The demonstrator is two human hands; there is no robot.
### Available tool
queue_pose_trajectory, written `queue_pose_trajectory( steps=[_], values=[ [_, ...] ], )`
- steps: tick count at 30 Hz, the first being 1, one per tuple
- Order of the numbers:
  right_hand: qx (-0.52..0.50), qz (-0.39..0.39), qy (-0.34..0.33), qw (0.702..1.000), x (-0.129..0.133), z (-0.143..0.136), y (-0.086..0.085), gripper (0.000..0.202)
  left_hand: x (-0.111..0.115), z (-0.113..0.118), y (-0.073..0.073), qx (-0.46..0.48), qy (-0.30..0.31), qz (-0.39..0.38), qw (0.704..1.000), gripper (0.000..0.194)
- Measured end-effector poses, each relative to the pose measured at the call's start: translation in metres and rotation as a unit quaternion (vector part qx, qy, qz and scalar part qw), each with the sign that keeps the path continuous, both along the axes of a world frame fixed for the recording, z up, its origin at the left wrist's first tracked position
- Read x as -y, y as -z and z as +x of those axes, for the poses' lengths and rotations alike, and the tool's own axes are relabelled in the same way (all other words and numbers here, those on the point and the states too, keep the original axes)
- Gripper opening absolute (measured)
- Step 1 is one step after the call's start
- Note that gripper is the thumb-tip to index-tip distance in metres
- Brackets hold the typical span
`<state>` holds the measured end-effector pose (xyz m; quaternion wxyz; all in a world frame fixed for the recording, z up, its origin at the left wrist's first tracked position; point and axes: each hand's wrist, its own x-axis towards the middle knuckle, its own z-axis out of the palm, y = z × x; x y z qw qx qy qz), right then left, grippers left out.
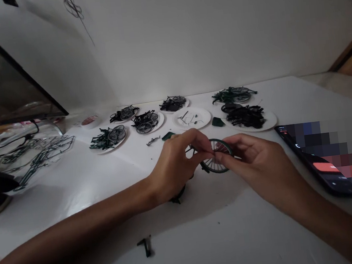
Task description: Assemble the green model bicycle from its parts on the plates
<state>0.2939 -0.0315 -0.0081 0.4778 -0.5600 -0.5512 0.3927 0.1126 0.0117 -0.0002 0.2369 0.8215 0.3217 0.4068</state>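
Note:
Between my two hands is a small spoked toy bicycle wheel [214, 165] with a dark green rim, raised above the white table. My left hand [179, 161] is closed, its thumb and index fingertip pinched at the hub. From the other side my right hand [255, 154] pinches at the hub too, other fingers behind the rim. A dark green part [178, 196] shows below my left hand, mostly covered, perhaps more of the same toy bicycle. Nearer to me on the table lies a small dark angled piece [145, 246].
Paper plates of toy bicycle parts stand along the wall, including a plate of small pieces [205, 122] and a plate of black parts [270, 120]. Green plastic bits lie before them. Part frames [39, 160] and a monitor [4, 71] are left, a phone [320, 166] right.

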Motion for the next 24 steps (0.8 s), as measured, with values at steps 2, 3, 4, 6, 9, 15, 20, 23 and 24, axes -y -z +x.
queue_pose_trajectory(
  steps=[2,3,4,6,9,15,20,23,24],
  values=[
    [-0.044,-0.038,-0.002,0.998,-0.0015,0.0007,0.0005,0.023,-0.0012,-0.0004,0.0026,-0.017,-0.001,0.069,0.997,0.011],
    [-0.074,-0.056,-0.008,0.996,-0.0017,0.0007,0.0011,0.025,-0.0019,-0.0009,0.0037,-0.027,0.008,0.105,0.994,0.009],
    [-0.106,-0.07,-0.015,0.992,-0.0016,0.0006,0.0018,0.026,-0.0026,-0.0014,0.0046,-0.035,0.021,0.136,0.99,0.007],
    [-0.154,-0.089,-0.028,0.984,-0.0012,0.0001,0.0036,0.028,-0.0038,-0.0024,0.0062,-0.045,0.042,0.165,0.984,0.005],
    [-0.188,-0.101,-0.032,0.976,-0.0007,-0.0004,0.0054,0.031,-0.0042,-0.0033,0.0076,-0.044,0.041,0.142,0.988,0.009],
    [-0.196,-0.109,-0.03,0.974,-0.0012,-0.0014,0.0048,0.031,-0.0002,-0.0016,0.0044,-0.026,0.019,0.083,0.996,0.012],
    [-0.206,-0.112,-0.029,0.972,-0.0018,-0.0018,0.0045,0.031,0.0008,-0.0011,0.0016,-0.005,0.019,0.036,0.999,0.013],
    [-0.201,-0.111,-0.032,0.973,-0.0014,-0.0008,0.0044,0.03,-0.0005,-0.0015,0.002,0.001,0.024,0.005,1.0,0.013],
    [-0.197,-0.109,-0.038,0.974,-0.0014,-0.0003,0.0045,0.029,-0.0009,-0.0015,0.002,0.0,0.027,-0.004,1.0,0.013]
  ],
)
